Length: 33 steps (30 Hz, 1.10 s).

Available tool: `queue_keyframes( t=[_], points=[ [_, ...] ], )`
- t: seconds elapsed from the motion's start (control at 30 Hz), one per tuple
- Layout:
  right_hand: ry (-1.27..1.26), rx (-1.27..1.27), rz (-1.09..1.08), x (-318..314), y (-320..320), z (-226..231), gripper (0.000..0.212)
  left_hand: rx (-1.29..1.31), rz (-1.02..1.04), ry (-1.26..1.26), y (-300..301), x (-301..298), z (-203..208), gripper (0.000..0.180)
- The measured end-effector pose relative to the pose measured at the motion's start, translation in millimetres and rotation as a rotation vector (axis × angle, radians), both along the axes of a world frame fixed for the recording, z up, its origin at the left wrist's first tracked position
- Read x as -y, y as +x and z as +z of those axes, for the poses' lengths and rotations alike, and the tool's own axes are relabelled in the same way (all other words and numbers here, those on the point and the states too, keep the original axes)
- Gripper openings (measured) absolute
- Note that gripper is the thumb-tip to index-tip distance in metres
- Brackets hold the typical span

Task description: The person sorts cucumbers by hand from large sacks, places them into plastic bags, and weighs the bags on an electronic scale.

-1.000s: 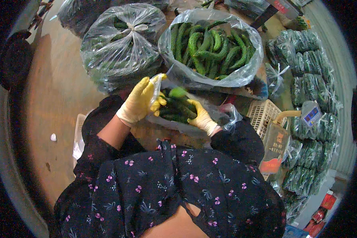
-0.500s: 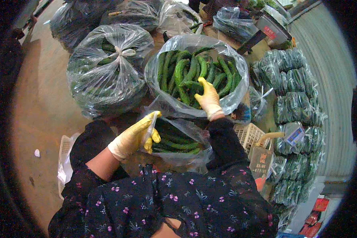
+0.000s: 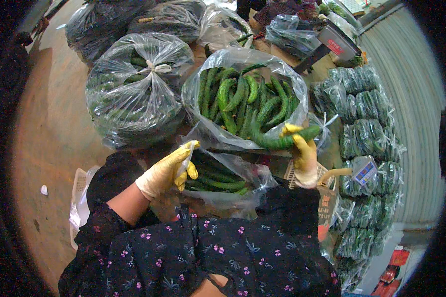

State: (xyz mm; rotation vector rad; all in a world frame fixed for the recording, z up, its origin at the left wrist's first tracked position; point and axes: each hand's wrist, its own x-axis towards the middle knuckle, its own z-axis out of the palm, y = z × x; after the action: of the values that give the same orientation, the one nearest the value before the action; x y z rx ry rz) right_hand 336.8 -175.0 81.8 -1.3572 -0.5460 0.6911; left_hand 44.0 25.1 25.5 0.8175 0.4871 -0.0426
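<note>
My right hand (image 3: 305, 161), in a yellow glove, grips one end of a curved green cucumber (image 3: 277, 142). The cucumber lies across the near right rim of a large clear plastic bag (image 3: 193, 106), which stands open and full of cucumbers (image 3: 240, 94). Closer to me is a smaller open plastic bag (image 3: 256, 174) with several cucumbers (image 3: 215, 178) lying lengthwise in it. My left hand (image 3: 166, 171), gloved too, pinches the left edge of this smaller bag between thumb and fingers.
A tied bag of cucumbers (image 3: 139, 99) stands left of the open one. Stacked bagged cucumbers (image 3: 366, 138) line the right side. A scale with a display (image 3: 365, 171) and a cream crate (image 3: 295, 171) are near my right arm. A white basket (image 3: 79, 198) is at left.
My right hand has moved right and toward me, lifting a cucumber from the large bag to its near right rim. My left hand keeps its hold on the smaller bag.
</note>
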Motion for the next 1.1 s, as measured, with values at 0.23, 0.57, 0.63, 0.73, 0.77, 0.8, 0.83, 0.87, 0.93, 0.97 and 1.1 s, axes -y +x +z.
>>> queue_keyframes(
  t=[0.23,0.57,0.63,0.73,0.77,0.8,0.83,0.87,0.93,0.97,1.1],
  points=[
    [-0.415,-0.049,0.730,19.7,-77.4,-26.3,0.037,0.090,0.007,-0.063,-0.7,10.1,1.1,0.052],
    [-0.518,0.447,0.230,-62.9,-28.9,-97.7,0.026,0.063,0.025,-0.097,-8.5,9.2,-3.5,0.054],
    [-0.661,0.865,0.062,-106.3,-11.8,-101.3,0.048,0.045,-0.029,-0.098,-4.0,8.5,0.6,0.054],
    [-0.773,1.054,0.040,-159.8,-4.5,-121.6,0.088,0.018,-0.041,-0.045,3.3,12.9,4.3,0.055],
    [-0.933,1.017,0.052,-177.7,-15.9,-122.0,0.092,0.030,-0.027,-0.046,2.1,11.9,-1.2,0.057],
    [-1.093,0.978,0.065,-192.2,-26.1,-120.9,0.097,0.032,-0.018,-0.054,1.5,9.5,-4.1,0.060],
    [-1.110,1.013,-0.024,-195.4,-24.5,-136.5,0.098,0.039,-0.019,-0.057,1.9,8.8,-2.4,0.063],
    [-1.073,1.018,-0.060,-195.4,-22.6,-147.0,0.099,0.046,-0.019,-0.063,2.6,6.7,-3.1,0.066],
    [-0.929,0.974,-0.067,-190.6,-12.0,-163.7,0.096,0.049,-0.001,-0.068,2.2,2.9,-1.0,0.065],
    [-0.815,0.951,-0.032,-187.3,-4.0,-165.5,0.090,0.046,0.006,-0.067,-0.2,2.5,-1.0,0.065],
    [-0.539,1.118,-0.284,-162.5,51.7,-171.4,0.067,0.041,-0.032,-0.024,3.0,3.5,3.7,0.065]
  ],
)
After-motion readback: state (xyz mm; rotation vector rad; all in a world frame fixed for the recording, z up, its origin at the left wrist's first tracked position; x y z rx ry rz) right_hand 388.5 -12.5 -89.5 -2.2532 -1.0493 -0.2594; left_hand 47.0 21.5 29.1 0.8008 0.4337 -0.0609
